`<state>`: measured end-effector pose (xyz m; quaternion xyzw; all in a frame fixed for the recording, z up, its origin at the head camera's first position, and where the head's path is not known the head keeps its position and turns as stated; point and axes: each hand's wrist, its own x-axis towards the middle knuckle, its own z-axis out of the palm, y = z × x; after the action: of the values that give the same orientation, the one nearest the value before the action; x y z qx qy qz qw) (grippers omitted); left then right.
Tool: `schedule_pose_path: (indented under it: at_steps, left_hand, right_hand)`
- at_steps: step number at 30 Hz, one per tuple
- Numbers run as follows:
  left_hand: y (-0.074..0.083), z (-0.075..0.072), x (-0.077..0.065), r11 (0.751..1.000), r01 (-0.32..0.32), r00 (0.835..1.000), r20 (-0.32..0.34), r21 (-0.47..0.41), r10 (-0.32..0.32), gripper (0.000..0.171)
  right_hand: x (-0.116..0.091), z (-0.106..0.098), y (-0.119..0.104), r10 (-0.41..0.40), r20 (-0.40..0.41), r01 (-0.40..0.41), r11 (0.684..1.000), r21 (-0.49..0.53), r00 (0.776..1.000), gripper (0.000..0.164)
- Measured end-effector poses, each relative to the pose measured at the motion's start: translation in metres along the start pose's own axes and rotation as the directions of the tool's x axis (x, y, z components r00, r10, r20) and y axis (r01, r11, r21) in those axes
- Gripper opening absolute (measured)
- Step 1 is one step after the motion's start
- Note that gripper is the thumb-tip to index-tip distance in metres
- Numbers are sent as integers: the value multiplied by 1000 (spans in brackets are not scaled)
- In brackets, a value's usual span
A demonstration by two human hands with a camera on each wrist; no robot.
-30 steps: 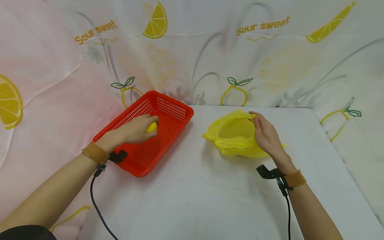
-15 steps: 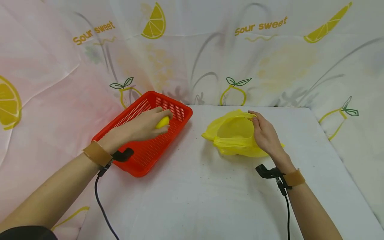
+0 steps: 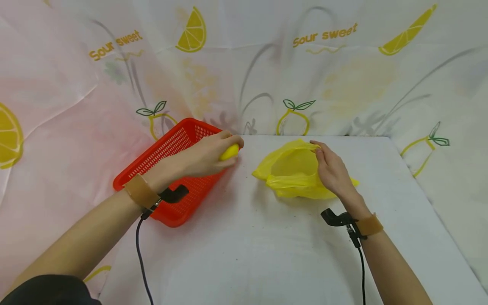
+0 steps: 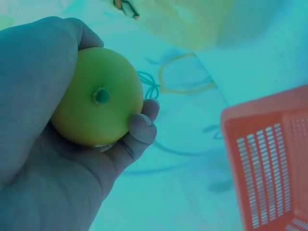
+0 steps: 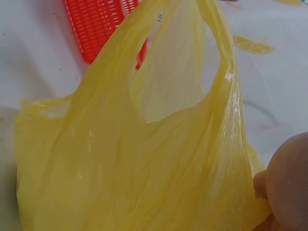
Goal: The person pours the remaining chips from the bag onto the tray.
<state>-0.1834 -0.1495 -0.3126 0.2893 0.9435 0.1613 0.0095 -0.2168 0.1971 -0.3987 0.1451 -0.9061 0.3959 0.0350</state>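
Left hand point(image 3: 207, 154) clamped round a yellow fruit point(image 3: 230, 152), which shows, in head view, across the 2 o'clock corner of the red basket point(image 3: 167, 146). Right hand point(image 3: 334, 171) clamped on the yellow plastic bag point(image 3: 297, 187) at its 1 o'clock edge. Bag rests on the worktop point(image 3: 244, 262), fruit's 3 o'clock. Hands well apart.
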Motion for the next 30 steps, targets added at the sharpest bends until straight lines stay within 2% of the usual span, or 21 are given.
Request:
schedule_pose_path:
  at_steps: [5,13,19,26,30]
  left_hand:
    - [8,2,9,999,-30,999,31,-17,30,29]
    - [27,3,33,989,-148,989,26,-6,148,31]
    - [41,7,51,983,-183,981,58,-15,184,33]
    - [55,17,71,970,-240,967,79,-36,242,31]
    - [63,24,80,962,-272,958,93,-10,272,30]
  right_hand:
    - [-1,0,1,8,13,-8,1000,-3,1000,48]
    - [-1,-1,2,5,3,-5,1000,-6,1000,48]
    - [0,-2,1,14,4,-14,1000,-14,1000,48]
    - [1,-6,0,16,1,-16,1000,-12,1000,48]
    - [1,-7,-1,12,0,-12,1000,-5,1000,48]
